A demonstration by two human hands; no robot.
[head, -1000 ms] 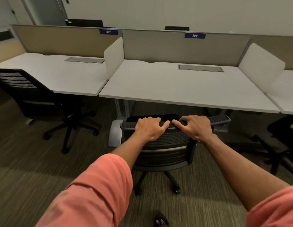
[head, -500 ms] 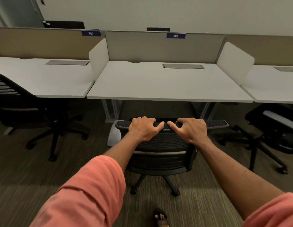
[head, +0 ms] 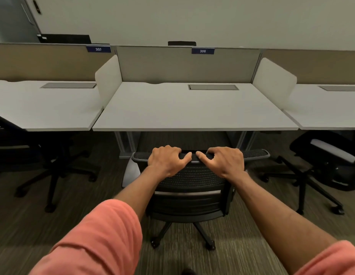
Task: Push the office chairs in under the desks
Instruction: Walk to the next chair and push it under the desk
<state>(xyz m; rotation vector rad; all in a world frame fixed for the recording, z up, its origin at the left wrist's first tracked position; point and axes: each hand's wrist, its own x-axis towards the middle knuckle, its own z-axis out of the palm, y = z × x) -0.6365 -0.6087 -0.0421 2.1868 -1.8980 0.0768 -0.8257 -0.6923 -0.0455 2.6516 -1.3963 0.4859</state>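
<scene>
A black mesh-back office chair [head: 190, 197] stands right in front of me, facing the white desk [head: 192, 110] labelled 306. Its seat is hidden behind the backrest, near the desk's front edge. My left hand [head: 166, 160] and my right hand [head: 224, 162] both grip the top rail of the backrest, thumbs nearly touching at the middle. A second black chair [head: 34, 155] stands at the left under the edge of desk 307 [head: 43, 110]. A third black chair [head: 323, 161] sits at the right, turned sideways, partly under the right desk [head: 329, 112].
White side dividers [head: 108, 76] and grey back panels separate the desks. Metal desk legs [head: 125, 143] stand on either side of the middle chair's gap. Striped carpet covers the floor. A door is at the far left.
The view has shifted so desk 306 is centred ahead. The chair under my hands stands closer to the desk's front edge. Both hands keep their grip on the backrest.
</scene>
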